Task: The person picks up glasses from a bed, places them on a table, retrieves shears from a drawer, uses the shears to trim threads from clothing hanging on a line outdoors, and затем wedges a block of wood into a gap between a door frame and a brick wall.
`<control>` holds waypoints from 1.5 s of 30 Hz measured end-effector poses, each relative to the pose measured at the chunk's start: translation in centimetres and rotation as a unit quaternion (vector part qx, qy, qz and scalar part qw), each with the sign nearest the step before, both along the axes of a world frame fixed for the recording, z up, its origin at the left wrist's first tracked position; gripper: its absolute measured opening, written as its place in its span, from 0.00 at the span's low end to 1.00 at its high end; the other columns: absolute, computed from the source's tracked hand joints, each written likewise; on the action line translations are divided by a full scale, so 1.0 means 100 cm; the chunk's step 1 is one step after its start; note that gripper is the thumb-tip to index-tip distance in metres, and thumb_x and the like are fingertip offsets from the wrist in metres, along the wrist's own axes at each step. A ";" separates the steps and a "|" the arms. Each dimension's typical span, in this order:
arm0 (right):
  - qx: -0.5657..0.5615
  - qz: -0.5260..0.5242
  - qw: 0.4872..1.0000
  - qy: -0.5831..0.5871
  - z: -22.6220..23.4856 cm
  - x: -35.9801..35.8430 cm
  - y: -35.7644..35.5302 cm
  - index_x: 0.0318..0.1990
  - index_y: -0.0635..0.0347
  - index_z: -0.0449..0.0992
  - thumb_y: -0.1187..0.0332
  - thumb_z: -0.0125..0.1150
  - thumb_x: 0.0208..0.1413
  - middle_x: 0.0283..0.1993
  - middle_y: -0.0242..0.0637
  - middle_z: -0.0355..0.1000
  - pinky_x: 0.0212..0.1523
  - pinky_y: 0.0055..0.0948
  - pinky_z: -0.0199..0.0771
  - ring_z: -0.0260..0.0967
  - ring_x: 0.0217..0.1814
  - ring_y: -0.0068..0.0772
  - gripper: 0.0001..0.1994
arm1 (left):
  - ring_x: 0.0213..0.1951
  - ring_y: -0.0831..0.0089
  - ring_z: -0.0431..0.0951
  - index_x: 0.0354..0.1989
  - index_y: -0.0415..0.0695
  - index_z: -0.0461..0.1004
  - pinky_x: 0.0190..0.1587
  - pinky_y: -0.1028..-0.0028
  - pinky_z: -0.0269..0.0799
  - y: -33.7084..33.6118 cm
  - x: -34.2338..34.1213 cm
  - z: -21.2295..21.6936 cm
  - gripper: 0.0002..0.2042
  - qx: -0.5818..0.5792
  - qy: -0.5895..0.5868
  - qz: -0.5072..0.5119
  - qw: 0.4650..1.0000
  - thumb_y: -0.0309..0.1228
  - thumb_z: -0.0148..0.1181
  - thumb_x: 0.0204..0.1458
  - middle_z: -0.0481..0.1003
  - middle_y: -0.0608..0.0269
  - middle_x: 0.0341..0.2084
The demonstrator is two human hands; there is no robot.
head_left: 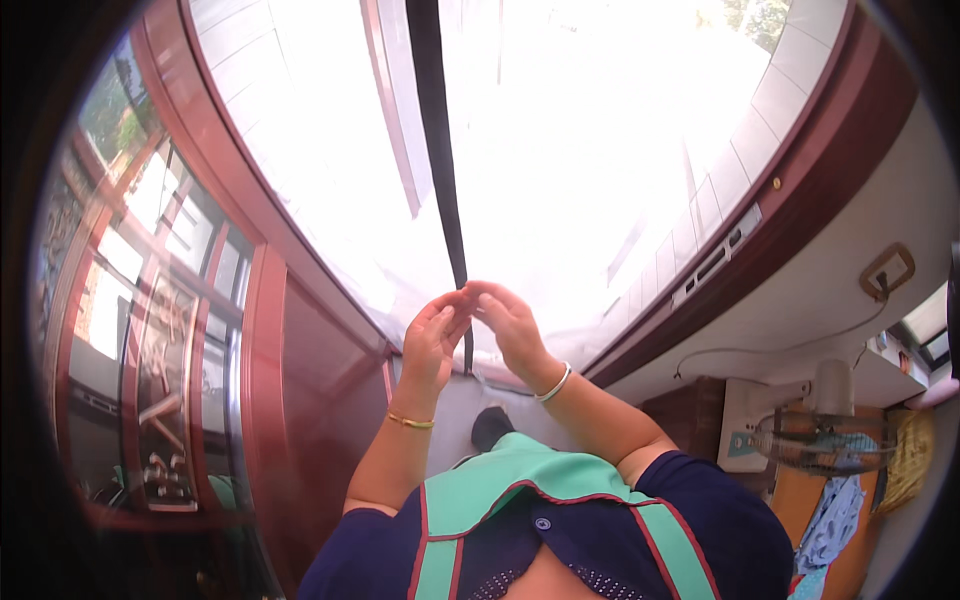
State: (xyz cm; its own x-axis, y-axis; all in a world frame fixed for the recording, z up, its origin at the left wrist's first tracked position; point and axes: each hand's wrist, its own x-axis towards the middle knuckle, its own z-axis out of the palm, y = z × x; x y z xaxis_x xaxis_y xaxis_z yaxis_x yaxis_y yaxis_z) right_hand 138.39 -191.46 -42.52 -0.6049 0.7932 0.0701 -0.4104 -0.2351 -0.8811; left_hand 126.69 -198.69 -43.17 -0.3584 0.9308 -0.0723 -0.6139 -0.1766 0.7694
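Note:
A long black strip [434, 110] hangs down the middle of a bright doorway, along what looks like a thin white curtain [560, 180]. My left hand [438, 330] and my right hand [507, 322] are raised in front of me and meet at this strip. Their fingers are bent, with the fingertips close together on it. Behind them the strip runs on down to near the floor. The exact grip of the fingertips is partly hidden. A gold bangle [411, 421] circles my left wrist, and a silver bangle [555, 382] my right.
A reddish-brown door with glass panes [265, 350] stands at the left. The dark red door frame [800, 150] curves along the right. Beyond it are a wall socket [887, 272] with a cord and a fan [825, 440] near a wooden surface. My dark shoe [491, 428] is on the pale floor.

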 end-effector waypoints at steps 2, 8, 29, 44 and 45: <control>0.003 0.027 1.000 0.007 -0.006 -0.037 0.043 0.53 0.69 0.67 0.69 0.44 0.63 0.50 0.40 0.70 0.57 0.29 0.65 0.67 0.53 0.28 0.16 | 0.49 0.71 0.74 0.50 0.36 0.67 0.55 0.72 0.67 0.038 -0.033 -0.002 0.12 -0.012 0.014 0.018 1.000 0.25 0.43 0.60 0.73 0.57 0.46; 0.071 0.005 0.997 -0.039 0.024 -0.103 0.160 0.52 0.68 0.69 0.69 0.45 0.62 0.46 0.34 0.70 0.52 0.23 0.64 0.65 0.49 0.22 0.15 | 0.46 0.73 0.74 0.48 0.35 0.67 0.52 0.74 0.70 0.167 -0.085 0.026 0.12 0.010 0.033 0.068 0.997 0.25 0.41 0.60 0.73 0.57 0.44; 0.090 -0.510 0.855 0.039 0.078 -0.112 0.725 0.61 0.65 0.59 0.70 0.44 0.62 0.62 0.41 0.59 0.64 0.32 0.55 0.57 0.65 0.33 0.21 | 0.46 0.71 0.74 0.46 0.39 0.68 0.53 0.72 0.69 0.771 -0.219 0.061 0.10 0.062 -0.041 -0.078 0.994 0.27 0.47 0.59 0.74 0.61 0.40; 0.135 -0.273 0.952 -0.010 0.046 -0.285 1.106 0.53 0.66 0.69 0.70 0.45 0.62 0.53 0.38 0.69 0.57 0.28 0.63 0.65 0.57 0.29 0.15 | 0.47 0.71 0.73 0.48 0.39 0.68 0.54 0.70 0.69 1.153 -0.281 0.047 0.11 0.083 -0.016 -0.163 0.983 0.30 0.44 0.61 0.73 0.60 0.41; 0.142 -0.253 0.957 -0.001 0.055 -0.297 1.143 0.53 0.66 0.69 0.70 0.45 0.62 0.53 0.38 0.69 0.57 0.28 0.63 0.65 0.57 0.29 0.15 | 0.47 0.73 0.73 0.48 0.40 0.68 0.53 0.71 0.69 1.180 -0.284 0.058 0.12 0.046 -0.012 -0.145 0.988 0.30 0.44 0.61 0.73 0.61 0.42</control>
